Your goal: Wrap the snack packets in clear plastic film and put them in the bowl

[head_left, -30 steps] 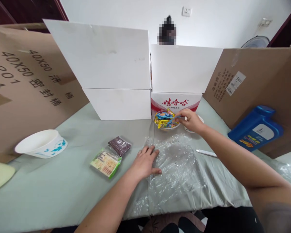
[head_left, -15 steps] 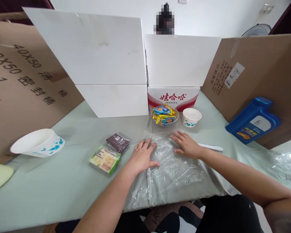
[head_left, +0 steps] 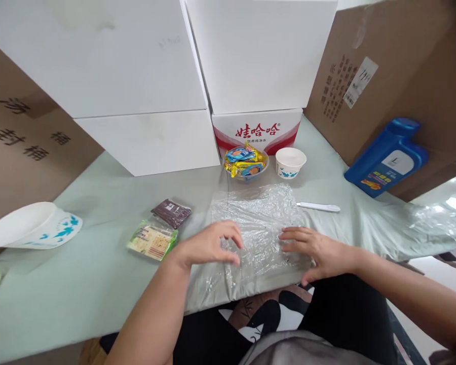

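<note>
A crinkled clear plastic bag (head_left: 258, 223) lies flat on the pale green table cover (head_left: 99, 274) in front of me. My left hand (head_left: 207, 246) hovers at the bag's left edge with its fingers curled and nothing visibly gripped. My right hand (head_left: 313, 251) rests flat on the bag's right side, fingers stretched out toward the left. Behind the bag stands a glass bowl of wrapped snacks (head_left: 246, 163) and a small white paper cup (head_left: 290, 162). A white pen-like stick (head_left: 318, 207) lies right of the bag.
A green snack packet (head_left: 152, 240) and a dark brown packet (head_left: 172, 212) lie left of the bag. A large paper bowl (head_left: 30, 232) sits far left. White boxes (head_left: 144, 91), a red-print carton (head_left: 256, 131) and brown cardboard (head_left: 395, 76) wall the table. A blue jug (head_left: 385, 158) leans at right.
My right hand left the snack bowl and came down onto the bag. Both hands slid toward the table's near edge, and the view tilted downward.
</note>
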`<state>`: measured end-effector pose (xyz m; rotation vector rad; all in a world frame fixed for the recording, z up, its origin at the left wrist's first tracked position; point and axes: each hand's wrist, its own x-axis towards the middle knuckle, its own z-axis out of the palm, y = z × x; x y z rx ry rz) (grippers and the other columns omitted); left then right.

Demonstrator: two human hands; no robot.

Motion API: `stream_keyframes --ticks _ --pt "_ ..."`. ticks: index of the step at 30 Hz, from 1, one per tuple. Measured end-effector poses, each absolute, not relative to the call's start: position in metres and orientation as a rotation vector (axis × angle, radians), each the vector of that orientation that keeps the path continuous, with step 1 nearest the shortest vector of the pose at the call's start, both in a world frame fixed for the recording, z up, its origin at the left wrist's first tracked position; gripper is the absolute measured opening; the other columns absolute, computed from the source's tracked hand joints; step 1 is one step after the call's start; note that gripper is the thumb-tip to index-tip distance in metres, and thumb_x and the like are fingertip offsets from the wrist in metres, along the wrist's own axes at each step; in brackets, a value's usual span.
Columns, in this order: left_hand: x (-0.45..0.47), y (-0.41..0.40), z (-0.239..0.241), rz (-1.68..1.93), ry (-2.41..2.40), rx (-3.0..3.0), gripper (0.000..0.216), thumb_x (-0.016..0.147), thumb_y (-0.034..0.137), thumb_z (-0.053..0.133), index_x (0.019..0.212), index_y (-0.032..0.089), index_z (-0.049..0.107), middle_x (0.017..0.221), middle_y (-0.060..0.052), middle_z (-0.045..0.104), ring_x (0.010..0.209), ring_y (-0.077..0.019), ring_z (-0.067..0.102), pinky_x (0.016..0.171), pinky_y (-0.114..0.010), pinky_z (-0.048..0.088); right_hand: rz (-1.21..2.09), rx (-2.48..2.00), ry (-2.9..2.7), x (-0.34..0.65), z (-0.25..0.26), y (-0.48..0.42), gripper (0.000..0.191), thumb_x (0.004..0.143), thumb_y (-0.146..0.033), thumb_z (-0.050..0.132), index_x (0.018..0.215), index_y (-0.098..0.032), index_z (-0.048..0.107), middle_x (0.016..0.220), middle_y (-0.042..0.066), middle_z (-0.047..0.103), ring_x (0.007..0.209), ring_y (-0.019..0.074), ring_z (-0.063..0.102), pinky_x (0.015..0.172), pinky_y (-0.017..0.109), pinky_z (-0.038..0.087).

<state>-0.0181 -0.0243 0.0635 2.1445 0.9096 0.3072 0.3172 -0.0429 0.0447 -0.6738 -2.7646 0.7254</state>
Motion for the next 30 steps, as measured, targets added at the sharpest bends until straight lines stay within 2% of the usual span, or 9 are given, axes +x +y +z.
stream_keyframes --ticks 5,10,12,16,19,23,26,28,30 --pt "0.001 -0.048 0.065 -0.095 0.986 2.309 0.048 0.053 0.045 0.084 0.087 0.02 0.061 0.097 -0.003 0.056 0.099 -0.0251 0.05 0.081 -0.033 0.043 0.667 -0.847 -2.667 0.336 0.026 -0.083 0.016 0.094 -0.027 0.052 0.104 -0.02 0.062 0.125 0.012 0.06 0.125 0.0239 0.049 0.103 0.043 0.043" --pt "0.006 -0.057 0.065 -0.106 0.965 2.363 0.011 0.069 0.015 0.067 0.071 0.019 0.057 0.092 -0.001 0.056 0.097 -0.0217 0.051 0.08 -0.031 0.041 0.732 -0.943 -2.488 0.344 0.029 -0.09 0.015 0.097 -0.017 0.044 0.1 -0.02 0.057 0.095 0.007 0.066 0.092 0.0173 0.062 0.081 0.033 0.051" --pt "0.004 -0.058 0.069 -0.082 0.893 2.307 0.012 0.071 0.007 0.057 0.069 0.019 0.057 0.089 -0.001 0.058 0.093 -0.0187 0.053 0.079 -0.03 0.042 0.769 -1.012 -2.434 0.344 0.034 -0.09 0.016 0.098 -0.018 0.041 0.103 -0.02 0.057 0.091 0.006 0.067 0.082 0.0155 0.064 0.073 0.03 0.051" --pt "-0.001 -0.056 0.077 -0.151 0.753 2.096 0.015 0.076 0.009 0.05 0.081 0.021 0.059 0.082 0.002 0.064 0.074 -0.013 0.057 0.069 -0.026 0.043 0.952 -1.14 -2.257 0.34 0.038 -0.083 0.018 0.099 -0.023 0.039 0.104 -0.021 0.056 0.073 -0.001 0.066 0.067 0.0121 0.064 0.065 0.024 0.049" --pt "-0.006 -0.051 0.076 -0.104 0.774 1.945 0.009 0.083 0.027 0.058 0.09 0.021 0.058 0.089 -0.001 0.065 0.075 -0.0143 0.058 0.067 -0.026 0.045 0.922 -1.322 -2.077 0.333 0.035 -0.066 0.019 0.097 -0.028 0.04 0.102 -0.021 0.056 0.061 -0.004 0.062 0.058 0.0125 0.062 0.06 0.025 0.047" --pt "-0.014 -0.043 0.062 0.148 0.739 1.752 0.068 0.07 0.059 0.072 0.121 0.023 0.046 0.11 -0.008 0.058 0.095 -0.0218 0.06 0.077 -0.033 0.051 0.786 -1.646 -1.856 0.323 0.028 -0.027 0.021 0.093 -0.03 0.041 0.098 -0.021 0.059 0.058 -0.004 0.059 0.047 0.0132 0.056 0.055 0.026 0.044" --pt "-0.015 -0.04 0.053 0.233 0.782 1.844 0.112 0.056 0.055 0.083 0.145 0.03 0.02 0.128 -0.012 0.048 0.104 -0.0247 0.057 0.084 -0.039 0.051 0.654 -1.809 -1.836 0.319 0.025 0.001 0.018 0.089 -0.027 0.044 0.095 -0.022 0.061 0.066 -0.002 0.065 0.056 0.0152 0.059 0.058 0.027 0.043" --pt "-0.012 -0.039 0.051 0.224 0.835 2.008 0.119 0.054 0.045 0.087 0.147 0.036 0.015 0.137 -0.012 0.041 0.109 -0.0258 0.055 0.09 -0.042 0.049 0.57 -1.886 -1.886 0.318 0.025 0.015 0.017 0.088 -0.024 0.046 0.092 -0.022 0.063 0.072 0.001 0.068 0.065 0.0171 0.062 0.062 0.027 0.043" --pt "-0.005 -0.04 0.05 0.221 0.909 2.174 0.103 0.062 0.032 0.084 0.146 0.038 0.024 0.142 -0.009 0.038 0.115 -0.0259 0.053 0.094 -0.042 0.047 0.522 -1.938 -1.956 0.316 0.024 0.023 0.017 0.087 -0.023 0.047 0.091 -0.022 0.064 0.077 0.002 0.07 0.072 0.0185 0.062 0.065 0.027 0.042"
